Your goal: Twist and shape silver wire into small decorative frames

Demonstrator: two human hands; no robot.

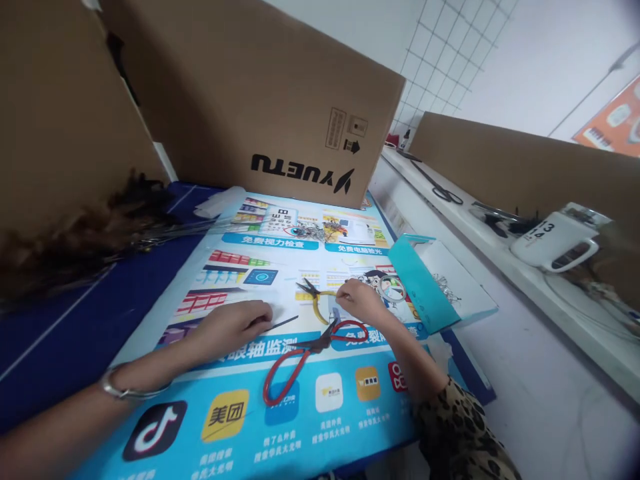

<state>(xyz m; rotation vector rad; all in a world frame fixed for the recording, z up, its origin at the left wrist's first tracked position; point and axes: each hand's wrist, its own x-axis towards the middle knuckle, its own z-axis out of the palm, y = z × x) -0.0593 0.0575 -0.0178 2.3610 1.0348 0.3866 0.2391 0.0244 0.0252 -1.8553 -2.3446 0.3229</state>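
My left hand [237,323] rests closed on the printed sheet [295,293], at the end of a thin dark strip [285,323]; whether it grips the strip is unclear. My right hand [360,300] is closed, its fingertips at one handle of the yellow-handled pliers [317,300], whose jaws point up and left. What its fingers hold is too small to make out. Red-handled scissors [320,343] lie just below, between the hands. A heap of thin wire pieces [315,231] is farther back on the sheet.
Large cardboard boxes [240,100] stand at the back and left. A turquoise-and-white box [423,293] with small metal bits is right. Brown feathery bundles [85,233] lie left. A white shelf [505,260] on the right holds black scissors [445,193] and a white mug [555,240].
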